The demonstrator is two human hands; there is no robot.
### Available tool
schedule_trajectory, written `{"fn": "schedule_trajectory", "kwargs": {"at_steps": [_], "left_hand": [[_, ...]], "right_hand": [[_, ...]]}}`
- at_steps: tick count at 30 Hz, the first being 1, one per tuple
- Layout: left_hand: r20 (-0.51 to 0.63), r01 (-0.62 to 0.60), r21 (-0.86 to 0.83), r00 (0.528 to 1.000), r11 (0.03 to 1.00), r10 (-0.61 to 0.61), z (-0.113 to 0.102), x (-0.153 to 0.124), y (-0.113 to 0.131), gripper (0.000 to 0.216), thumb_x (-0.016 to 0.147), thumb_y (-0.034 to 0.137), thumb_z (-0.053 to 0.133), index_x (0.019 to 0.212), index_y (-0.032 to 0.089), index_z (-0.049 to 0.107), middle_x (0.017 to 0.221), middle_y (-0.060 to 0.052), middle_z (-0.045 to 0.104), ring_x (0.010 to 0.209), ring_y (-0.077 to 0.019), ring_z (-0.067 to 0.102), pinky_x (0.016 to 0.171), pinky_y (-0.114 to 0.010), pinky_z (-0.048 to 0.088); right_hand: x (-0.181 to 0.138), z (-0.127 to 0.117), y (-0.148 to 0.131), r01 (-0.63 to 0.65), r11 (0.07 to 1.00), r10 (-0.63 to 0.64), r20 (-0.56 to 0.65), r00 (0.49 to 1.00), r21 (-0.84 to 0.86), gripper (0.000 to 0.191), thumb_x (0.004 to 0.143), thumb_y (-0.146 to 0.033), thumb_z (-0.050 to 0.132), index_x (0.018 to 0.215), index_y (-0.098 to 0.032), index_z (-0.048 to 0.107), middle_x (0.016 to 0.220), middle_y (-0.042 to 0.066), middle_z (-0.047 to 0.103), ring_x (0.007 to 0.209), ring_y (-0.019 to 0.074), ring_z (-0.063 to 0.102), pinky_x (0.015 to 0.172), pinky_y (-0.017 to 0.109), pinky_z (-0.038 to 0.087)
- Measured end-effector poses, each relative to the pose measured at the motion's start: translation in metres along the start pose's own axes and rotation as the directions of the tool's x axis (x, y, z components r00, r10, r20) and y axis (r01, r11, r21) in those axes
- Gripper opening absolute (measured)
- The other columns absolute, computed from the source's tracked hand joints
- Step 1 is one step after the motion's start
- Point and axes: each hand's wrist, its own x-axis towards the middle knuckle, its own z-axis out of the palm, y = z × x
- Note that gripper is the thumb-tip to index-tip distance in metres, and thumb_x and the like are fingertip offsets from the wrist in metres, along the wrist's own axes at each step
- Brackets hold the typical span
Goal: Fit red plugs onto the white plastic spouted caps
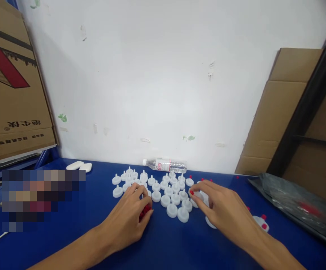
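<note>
Many white nozzle caps (172,210) stand spout up on the blue table, in a loose cluster between my hands. My left hand (131,213), at the cluster's left edge, curls around a bunch of small red tips (145,212). On the right side, my right hand (213,202) pinches one red tip (191,192) between thumb and forefinger, over a white cap whose spout is hidden. Beyond that hand, some white caps bear red tips on their spouts, such as the cap (189,181) behind it. Other caps lie partly covered by my right hand.
A clear plastic bottle (170,165) lies against the wall. White oval objects (80,166) rest at the back left, near a blurred patch. A grey plastic bag (300,210) with something red inside lies at right. Cardboard (16,93) stands at left, more (275,108) at right.
</note>
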Motion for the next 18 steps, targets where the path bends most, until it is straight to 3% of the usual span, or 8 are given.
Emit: {"fn": "schedule_trajectory", "kwargs": {"at_steps": [5, 9, 13, 18], "left_hand": [[0.039, -0.005, -0.037, 0.999, 0.999, 0.006, 0.002, -0.002, 0.0, 0.01, 0.092, 0.011, 0.057, 0.09, 0.019, 0.063, 0.103, -0.007, 0.059, 0.102, -0.0254, 0.05, 0.086, -0.042, 0.05], [0.043, -0.013, -0.059, 0.999, 0.998, 0.016, 0.006, -0.002, -0.001, 0.013, 0.092, 0.008, 0.058, 0.09, 0.019, 0.063, 0.104, -0.006, 0.06, 0.102, -0.0251, 0.051, 0.087, -0.041, 0.049], [0.06, -0.017, -0.089, 0.998, 0.996, 0.022, 0.004, 0.0, 0.0, 0.012, 0.092, 0.008, 0.059, 0.093, 0.02, 0.061, 0.102, -0.005, 0.061, 0.101, -0.0245, 0.052, 0.086, -0.04, 0.048], [0.049, -0.03, -0.125, 0.998, 0.992, 0.036, -0.001, 0.002, 0.006, 0.012, 0.097, 0.01, 0.053, 0.097, 0.02, 0.059, 0.096, -0.003, 0.065, 0.094, -0.0221, 0.055, 0.085, -0.038, 0.047]], "right_hand": [[0.002, -0.009, 0.009, 0.036, 0.998, -0.045, 0.199, 0.979, 0.044, 0.021, 0.099, -0.027, 0.051, 0.106, -0.03, 0.072, 0.091, -0.001, 0.077, 0.07, 0.0191, 0.071, 0.061, 0.028, 0.047], [-0.001, -0.011, 0.011, 0.087, 0.988, -0.124, 0.313, 0.942, 0.129, 0.016, 0.096, -0.026, 0.059, 0.095, -0.03, 0.074, 0.083, -0.002, 0.076, 0.074, 0.0194, 0.071, 0.065, 0.026, 0.048], [-0.001, -0.013, 0.011, 0.071, 0.992, -0.103, 0.346, 0.932, 0.104, 0.009, 0.093, -0.031, 0.066, 0.087, -0.029, 0.072, 0.088, -0.002, 0.077, 0.08, 0.0212, 0.072, 0.067, 0.027, 0.048], [0.003, -0.004, 0.012, 0.022, 1.0, -0.017, 0.246, 0.969, -0.02, 0.026, 0.103, -0.036, 0.048, 0.103, -0.028, 0.073, 0.091, 0.002, 0.075, 0.078, 0.0221, 0.071, 0.067, 0.03, 0.046]]}}
